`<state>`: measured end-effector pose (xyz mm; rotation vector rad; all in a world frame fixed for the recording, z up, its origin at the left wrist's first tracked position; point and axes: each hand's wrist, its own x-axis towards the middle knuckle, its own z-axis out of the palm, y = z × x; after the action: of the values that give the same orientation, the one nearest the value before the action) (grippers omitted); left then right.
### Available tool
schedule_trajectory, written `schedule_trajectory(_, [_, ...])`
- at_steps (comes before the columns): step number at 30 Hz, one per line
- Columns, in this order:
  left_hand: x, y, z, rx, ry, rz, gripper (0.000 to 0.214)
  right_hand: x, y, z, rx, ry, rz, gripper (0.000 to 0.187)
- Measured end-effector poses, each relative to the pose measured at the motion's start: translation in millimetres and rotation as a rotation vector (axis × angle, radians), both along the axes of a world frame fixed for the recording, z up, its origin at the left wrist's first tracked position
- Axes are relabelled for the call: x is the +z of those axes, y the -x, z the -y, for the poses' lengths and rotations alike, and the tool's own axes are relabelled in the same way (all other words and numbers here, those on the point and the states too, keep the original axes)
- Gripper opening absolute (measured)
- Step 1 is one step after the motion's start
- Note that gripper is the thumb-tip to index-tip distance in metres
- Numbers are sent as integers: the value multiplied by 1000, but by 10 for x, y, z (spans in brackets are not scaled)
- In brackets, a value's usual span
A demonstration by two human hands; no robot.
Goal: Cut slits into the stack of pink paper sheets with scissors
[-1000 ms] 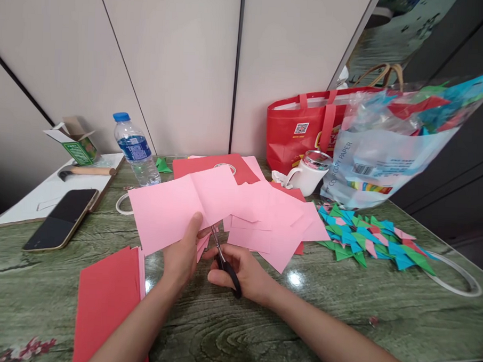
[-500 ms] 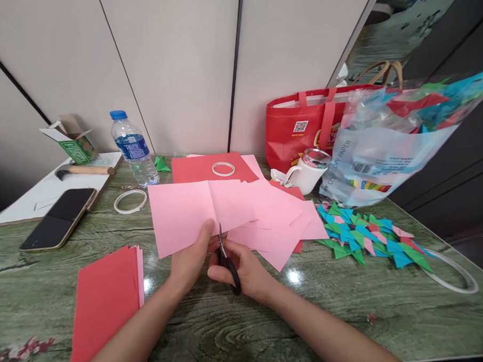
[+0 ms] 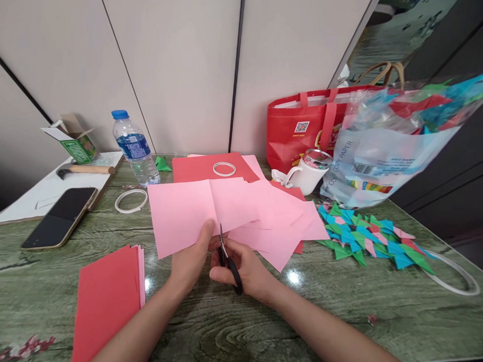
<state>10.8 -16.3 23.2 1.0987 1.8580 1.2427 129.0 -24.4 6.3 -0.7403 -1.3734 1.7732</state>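
My left hand (image 3: 194, 253) is closed on the lower edge of a creased pink sheet of paper (image 3: 180, 213), thumb on top near the fold. In my right hand (image 3: 246, 266) is a pair of scissors (image 3: 230, 266) with black handles. Their blades point up and away, at the sheet's lower edge beside my left thumb; whether they are cutting into it I cannot tell. Behind and to the right, several loose pink sheets (image 3: 281, 247) overlap on the table. A stack of red paper (image 3: 104, 298), with pink sheets under it, lies to the left of my left forearm.
Farther back are a water bottle (image 3: 134, 149), tape rolls (image 3: 130, 201), red paper (image 3: 190, 168) and a white mug (image 3: 306, 176). A phone (image 3: 59, 218) and a hammer-like tool (image 3: 85, 169) lie left. Folded paper pieces (image 3: 363, 237), a plastic bag (image 3: 386, 155) and a red bag (image 3: 294, 130) are right.
Almost nothing differs. My right hand and the scissors appear very slightly farther right, and the whole view has shifted a little; both hands keep their holds.
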Motion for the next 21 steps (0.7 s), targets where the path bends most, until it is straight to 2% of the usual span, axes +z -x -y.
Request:
schedule_trajectory(12, [79, -31, 29, -9, 32, 39, 38, -72, -6, -10, -25, -47, 18, 42])
schedule_trajectory(21, [9, -1, 11, -52, 7, 130, 43, -76, -2, 1, -47, -49, 66, 40])
